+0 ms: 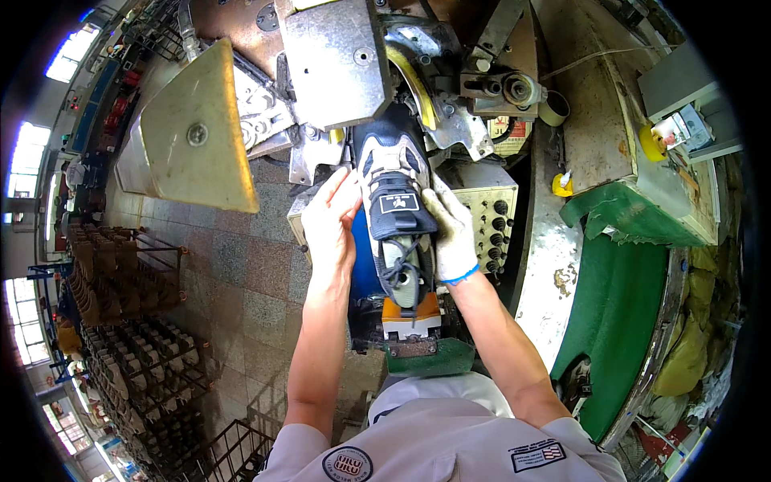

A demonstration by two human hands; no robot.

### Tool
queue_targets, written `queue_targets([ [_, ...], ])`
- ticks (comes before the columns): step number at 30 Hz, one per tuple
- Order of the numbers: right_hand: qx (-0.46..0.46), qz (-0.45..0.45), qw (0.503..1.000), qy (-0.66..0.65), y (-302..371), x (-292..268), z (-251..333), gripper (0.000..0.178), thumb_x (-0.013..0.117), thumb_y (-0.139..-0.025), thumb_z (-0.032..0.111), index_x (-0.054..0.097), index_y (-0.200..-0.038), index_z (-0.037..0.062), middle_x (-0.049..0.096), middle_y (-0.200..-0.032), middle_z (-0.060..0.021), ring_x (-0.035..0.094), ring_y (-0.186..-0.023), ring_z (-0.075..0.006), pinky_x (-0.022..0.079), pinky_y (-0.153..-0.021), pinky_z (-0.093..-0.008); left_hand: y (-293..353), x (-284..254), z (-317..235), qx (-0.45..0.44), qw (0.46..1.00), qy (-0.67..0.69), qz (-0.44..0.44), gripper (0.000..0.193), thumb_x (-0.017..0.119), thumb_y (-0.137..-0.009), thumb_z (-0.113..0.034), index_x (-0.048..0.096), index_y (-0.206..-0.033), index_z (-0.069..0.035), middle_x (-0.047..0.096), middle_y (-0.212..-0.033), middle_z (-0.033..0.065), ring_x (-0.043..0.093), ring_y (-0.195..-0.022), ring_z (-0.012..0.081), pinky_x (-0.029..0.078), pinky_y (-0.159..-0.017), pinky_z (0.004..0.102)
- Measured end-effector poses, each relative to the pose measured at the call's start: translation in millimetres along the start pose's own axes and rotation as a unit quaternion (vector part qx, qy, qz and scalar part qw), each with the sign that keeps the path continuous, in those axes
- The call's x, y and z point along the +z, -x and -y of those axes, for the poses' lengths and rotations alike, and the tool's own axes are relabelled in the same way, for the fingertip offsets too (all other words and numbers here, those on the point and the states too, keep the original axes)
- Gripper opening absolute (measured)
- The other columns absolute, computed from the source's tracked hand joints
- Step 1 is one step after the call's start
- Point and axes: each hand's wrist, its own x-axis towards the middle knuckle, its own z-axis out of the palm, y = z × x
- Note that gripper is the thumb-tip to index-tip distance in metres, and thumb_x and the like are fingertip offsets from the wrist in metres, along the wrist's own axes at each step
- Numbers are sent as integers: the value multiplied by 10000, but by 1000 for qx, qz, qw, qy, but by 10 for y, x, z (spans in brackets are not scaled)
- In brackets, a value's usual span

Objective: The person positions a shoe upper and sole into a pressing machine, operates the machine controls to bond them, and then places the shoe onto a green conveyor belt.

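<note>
Both hands are flat against a shoe (395, 205), one per side, palms pressing in rather than fingers curling round it. The left hand (331, 221) is bare, fingers straight and together along the shoe's left flank, tips up near the toe end. The right hand (451, 233) wears a whitish glove with a blue cuff and cups the right flank the same way.

Only the one head view here. The shoe is dark blue with a white-grey toe panel and a small light patch on the tongue, laces showing lower down. It sits upside-ish on a machine (377, 72), toe tucked under a big grey metal plate, heel end toward the person over an orange block (409, 309). Just right of the gloved hand there's a control panel (494, 213) with rows of knobs. Further right, a green pad (618, 289) covers a curved bench. Off to the left, racks (120, 321) of brown lasts stand on the tiled floor.
</note>
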Motion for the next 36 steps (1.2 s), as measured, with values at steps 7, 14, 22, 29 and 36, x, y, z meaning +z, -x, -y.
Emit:
queue_targets([
  [7, -11, 12, 1000, -3, -77, -65, -180, 400, 583, -1008, 110, 559, -1382, -31, 654, -1271, -95, 614, -1109, -148, 480, -991, -288, 369, 95, 323, -119, 988, -81, -56, 426, 488, -1064, -388, 694, -1132, -21, 703, -1013, 36, 635, -897, 118, 497, -824, 277],
  [14, 16, -49, 998, 45, -116, -152, -276, 337, 612, -1005, 159, 637, -1268, -50, 701, -1115, -70, 623, -952, -117, 504, -863, -261, 345, -38, 624, -130, 991, -6, -31, 462, 497, -1044, -490, 664, -1130, -67, 693, -1005, 38, 668, -878, 151, 545, -797, 305],
  [22, -12, -54, 997, 58, -154, -97, -290, 274, 604, -1003, 197, 693, -1129, -29, 700, -969, -28, 616, -840, -81, 490, -757, -244, 312, -44, 691, -95, 995, -16, 5, 383, 412, -1100, -349, 654, -1123, -53, 674, -965, -9, 600, -848, 75, 489, -778, 248],
  [29, -31, -97, 993, 54, -134, -69, -445, 248, 594, -1009, 189, 703, -1067, -26, 699, -951, -33, 632, -822, -89, 506, -736, -245, 160, -226, 824, -101, 995, 4, -1, 392, 413, -1099, -344, 643, -1182, -37, 697, -1017, 20, 661, -879, 106, 540, -801, 263],
  [36, -29, -97, 994, 49, -162, -82, -534, 293, 665, -967, 207, 683, -1123, -40, 698, -993, -55, 625, -876, -115, 504, -784, -263, -73, -720, 1124, 66, 961, -262, 65, 324, 419, -1096, -260, 635, -1161, -28, 709, -957, 18, 645, -833, 82, 524, -753, 246],
])
